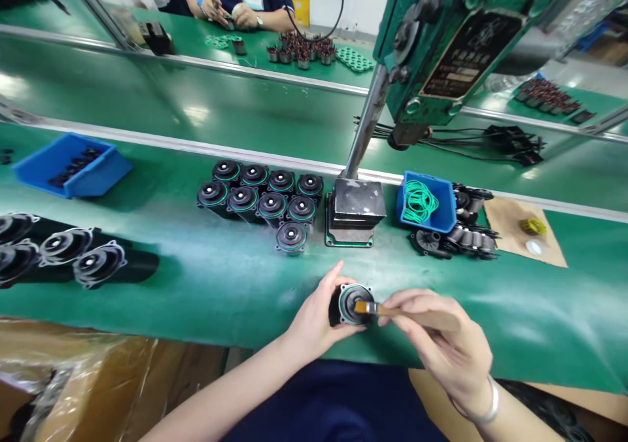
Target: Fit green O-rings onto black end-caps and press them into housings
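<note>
My left hand (321, 314) is wrapped round a black cylindrical housing (335, 308) with a metal flange and a green ring at its open end. The flange faces up toward me. In my right hand (441, 337) is a flat brush (417, 315) with a wooden handle and orange-brown bristles. The bristle tip meets the inside of the housing's top. Beyond the housing stands a press with a dark square base block (358, 200). To its left several similar housings (272, 203) with green rings are grouped upright.
A blue bin (441, 200) holds green rings (419, 201), with black parts (471, 233) beside it. A yellow cap (533, 226) sits on cardboard (510, 223). The green press head (441, 56) overhangs the bench. Larger cylinders (105, 263) lie left. Another person's hands (230, 14) work opposite.
</note>
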A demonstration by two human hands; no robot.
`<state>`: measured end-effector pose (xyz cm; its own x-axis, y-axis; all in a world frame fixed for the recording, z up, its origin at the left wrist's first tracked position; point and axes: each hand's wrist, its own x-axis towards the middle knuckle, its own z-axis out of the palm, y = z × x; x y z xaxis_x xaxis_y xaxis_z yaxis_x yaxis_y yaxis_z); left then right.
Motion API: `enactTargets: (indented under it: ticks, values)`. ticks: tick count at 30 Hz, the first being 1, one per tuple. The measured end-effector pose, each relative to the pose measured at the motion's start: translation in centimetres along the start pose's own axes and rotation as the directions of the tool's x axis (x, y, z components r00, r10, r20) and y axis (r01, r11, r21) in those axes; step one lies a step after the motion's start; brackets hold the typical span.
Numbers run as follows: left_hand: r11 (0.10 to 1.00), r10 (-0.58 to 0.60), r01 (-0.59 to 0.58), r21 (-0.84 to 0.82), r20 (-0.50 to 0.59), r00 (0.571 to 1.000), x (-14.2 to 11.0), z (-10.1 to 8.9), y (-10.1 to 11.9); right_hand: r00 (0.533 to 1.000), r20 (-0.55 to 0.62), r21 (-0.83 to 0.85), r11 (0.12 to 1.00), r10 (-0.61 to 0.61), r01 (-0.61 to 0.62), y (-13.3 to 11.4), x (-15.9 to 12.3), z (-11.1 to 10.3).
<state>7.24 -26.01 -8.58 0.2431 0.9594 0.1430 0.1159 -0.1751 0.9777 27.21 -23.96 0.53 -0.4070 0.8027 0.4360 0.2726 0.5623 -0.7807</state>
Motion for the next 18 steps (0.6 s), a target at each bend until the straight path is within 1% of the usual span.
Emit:
enactTargets:
  ticks: [1, 2, 3, 4, 6, 7, 8, 9, 11, 15, 18]
  values:
    - [1.000, 0.002, -0.002, 0.003, -0.001, 1.000, 0.0, 0.1, 0.0, 0.999, 0.003, -0.042, 0.998, -0.049, 0.049, 0.1, 0.1, 0.2]
    - [1.000, 0.008, -0.008, 0.003, -0.001, 1.000, 0.0, 0.1, -0.1, 0.992, 0.039, -0.096, 0.988, -0.116, 0.119, 0.1, 0.3, 0.4]
    - [1.000, 0.019, -0.019, 0.000, -0.002, 1.000, 0.0, 0.1, -0.1, 0.975, 0.103, -0.156, 0.965, -0.198, 0.212, 0.0, 0.6, 0.6]
    - [0.999, 0.033, -0.033, -0.006, -0.002, 0.999, 0.0, 0.1, -0.2, 0.944, 0.171, -0.215, 0.924, -0.282, 0.315, 0.0, 0.9, 0.8]
    - [0.998, 0.067, -0.067, -0.013, -0.008, 0.998, 0.0, 0.1, -0.2, 0.862, 0.294, -0.311, 0.811, -0.414, 0.496, -0.3, 1.6, 1.4]
    - [0.997, 0.081, -0.081, -0.013, -0.010, 0.997, 0.0, 0.1, -0.2, 0.827, 0.338, -0.343, 0.759, -0.450, 0.553, -0.5, 1.8, 1.7]
    - [0.996, 0.088, -0.088, -0.010, -0.013, 0.996, 0.0, 0.1, -0.2, 0.803, 0.368, -0.365, 0.721, -0.469, 0.589, -0.7, 2.0, 2.0]
    - [0.996, 0.089, -0.089, -0.006, -0.010, 0.996, 0.0, 0.1, -0.2, 0.790, 0.385, -0.379, 0.698, -0.478, 0.607, -0.9, 2.1, 2.3]
    - [0.997, 0.082, -0.082, 0.006, -0.005, 0.997, 0.0, 0.2, -0.3, 0.781, 0.406, -0.386, 0.685, -0.475, 0.618, -1.2, 2.0, 2.6]
    - [0.999, 0.037, -0.037, 0.018, -0.004, 0.999, 0.1, 0.2, -0.6, 0.787, 0.433, -0.367, 0.711, -0.439, 0.599, -2.0, 0.7, 2.6]
    - [1.000, 0.000, 0.000, 0.000, 0.011, 1.000, 0.1, 0.0, -0.6, 0.796, 0.445, -0.402, 0.703, -0.410, 0.587, -2.8, -0.5, 1.7]
